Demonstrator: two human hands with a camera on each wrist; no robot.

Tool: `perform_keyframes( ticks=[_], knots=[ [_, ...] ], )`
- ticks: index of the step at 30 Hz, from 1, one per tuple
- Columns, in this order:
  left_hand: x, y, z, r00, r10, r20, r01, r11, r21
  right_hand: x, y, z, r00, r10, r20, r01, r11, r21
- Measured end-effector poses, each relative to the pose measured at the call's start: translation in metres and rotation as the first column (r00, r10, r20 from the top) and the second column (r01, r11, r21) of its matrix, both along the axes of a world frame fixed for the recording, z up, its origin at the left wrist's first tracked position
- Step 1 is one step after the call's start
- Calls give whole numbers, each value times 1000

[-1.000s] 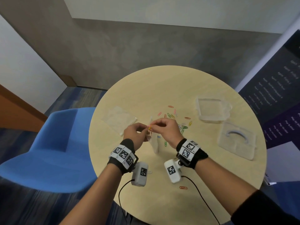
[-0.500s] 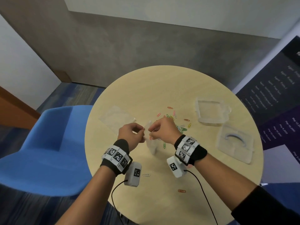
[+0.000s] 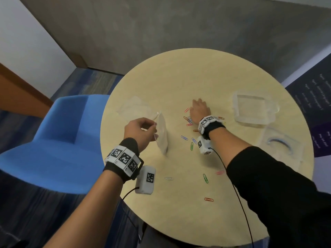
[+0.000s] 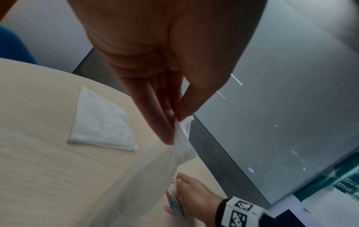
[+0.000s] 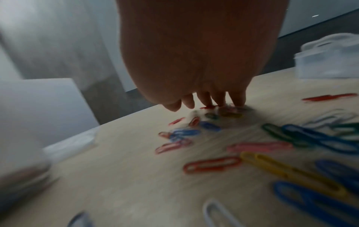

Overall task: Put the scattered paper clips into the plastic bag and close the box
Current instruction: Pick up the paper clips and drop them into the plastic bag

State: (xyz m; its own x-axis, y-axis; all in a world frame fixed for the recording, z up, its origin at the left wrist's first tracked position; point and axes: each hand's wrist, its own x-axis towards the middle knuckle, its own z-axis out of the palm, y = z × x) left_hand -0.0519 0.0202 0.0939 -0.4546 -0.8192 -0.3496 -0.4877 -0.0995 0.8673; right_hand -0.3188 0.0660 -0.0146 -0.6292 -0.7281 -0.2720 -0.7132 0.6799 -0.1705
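Observation:
My left hand [image 3: 143, 129] [image 4: 174, 119] pinches the top edge of a clear plastic bag [image 3: 162, 135] [image 4: 147, 184], which hangs upright with its bottom on the round table [image 3: 179, 83]. My right hand [image 3: 198, 109] [image 5: 209, 101] reaches out over the scattered coloured paper clips [image 3: 188, 119] [image 5: 211, 164], fingers straight, tips touching the far clips. More clips lie near the table's front: a green one [image 3: 206, 178] and an orange one [image 3: 209, 199]. The clear box [image 3: 254, 108] and its lid [image 3: 279, 145] lie apart at the right.
A white folded tissue [image 3: 134, 109] [image 4: 101, 122] lies on the table left of the bag. A blue chair [image 3: 59, 136] stands against the table's left edge. Cables run from both wrist cameras over the near table edge.
My right hand has left the bag's mouth and stretched forward to the clip pile. The left hand now holds the bag alone. The camera moved closer over the table.

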Motion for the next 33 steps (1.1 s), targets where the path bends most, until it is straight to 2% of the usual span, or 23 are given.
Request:
perform_keyframes(
  ticks=[4,8,14,16,20,22,23,24,25,26,27,28,29,30,31,33],
  knots=[
    [-4,3,2,1000,-17,6,17,1000,-3,31,13,-3,972,235,-6,-234,969,75],
    [-12,8,1,999,-49,21,49,999,1,45,40,6,919,394,1,-392,912,118],
    [-26,17,0,996,-81,22,81,997,3,46,52,10,878,460,-136,-447,887,117],
    [-27,20,-2,998,-58,8,57,998,33,48,55,9,879,446,-168,-434,895,101],
    [-30,28,-7,999,6,-39,-1,993,116,31,55,10,942,323,-91,-324,946,7],
    [-30,32,-8,999,11,-48,-5,992,123,17,57,12,994,100,40,-92,983,-158],
    [-30,34,-7,999,9,-50,-2,992,123,10,60,15,989,-37,144,72,966,-247],
    [-30,34,-7,999,4,-50,2,992,123,5,65,18,951,-158,265,242,916,-321],
    [-30,35,-6,999,1,-48,5,993,122,2,72,23,881,-263,394,414,832,-369],
    [-29,35,-6,999,0,-44,6,992,124,0,78,28,767,-337,546,585,718,-378],
    [-30,35,-4,999,-2,-39,7,992,125,1,83,37,602,-349,718,742,576,-342],
    [-30,34,-3,999,-7,-32,11,992,124,5,87,48,406,-281,870,862,433,-263],
    [-31,35,-1,1000,-16,-27,19,992,122,12,91,61,222,-155,963,931,325,-163],
    [-32,35,1,999,-27,-24,30,992,121,19,93,74,78,-21,997,960,272,-70],
    [-32,36,4,999,-39,-20,41,992,121,29,94,86,-21,79,997,964,267,-1],
    [-34,37,8,998,-63,-7,63,990,124,49,93,109,-111,193,975,941,337,41]
  ],
)
